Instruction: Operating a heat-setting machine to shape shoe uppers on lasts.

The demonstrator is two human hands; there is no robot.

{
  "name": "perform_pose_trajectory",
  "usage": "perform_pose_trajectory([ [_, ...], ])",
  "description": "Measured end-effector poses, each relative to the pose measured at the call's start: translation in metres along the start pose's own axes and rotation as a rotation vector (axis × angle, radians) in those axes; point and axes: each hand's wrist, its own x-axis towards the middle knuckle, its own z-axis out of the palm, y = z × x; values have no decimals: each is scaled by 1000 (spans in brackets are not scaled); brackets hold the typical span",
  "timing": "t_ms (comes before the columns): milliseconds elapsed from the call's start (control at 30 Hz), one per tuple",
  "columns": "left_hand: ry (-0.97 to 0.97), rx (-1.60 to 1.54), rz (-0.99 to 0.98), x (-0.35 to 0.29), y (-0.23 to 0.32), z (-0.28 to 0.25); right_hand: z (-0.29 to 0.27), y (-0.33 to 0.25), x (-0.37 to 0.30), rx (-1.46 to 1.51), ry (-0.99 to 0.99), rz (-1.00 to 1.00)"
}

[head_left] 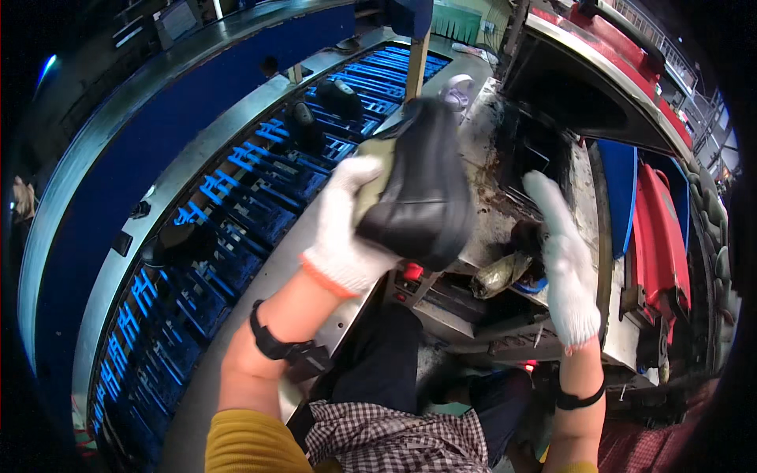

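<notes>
My left hand [349,225], in a white knit glove with an orange cuff, grips a black leather shoe [422,185]. The shoe is tilted and blurred, and a pale olive part [378,169] of it shows beside my fingers. To the right, my right hand [561,256], also gloved in white, is stretched out with nothing seen in it. It hovers over the stained, dark-smeared bench [485,169], apart from the shoe. Below and beside it lies a crumpled, yellowish plastic bag [501,276].
On the left a curved conveyor with blue-lit slats [244,158] carries dark shoes [339,98]. A wooden post [418,67] stands at its far end. A pale purple roll-like thing [456,92] sits behind the bench. Red and blue panels [661,229] stand at right.
</notes>
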Motion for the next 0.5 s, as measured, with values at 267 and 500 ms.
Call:
perform_pose_trajectory([
  [267, 783, 387, 220, 12, 99, -128, -26, 70, -90, -358, 499, 76],
  [500, 788, 936, 528, 55, 254, -290, -3, 81, -89, -611, 486, -60],
])
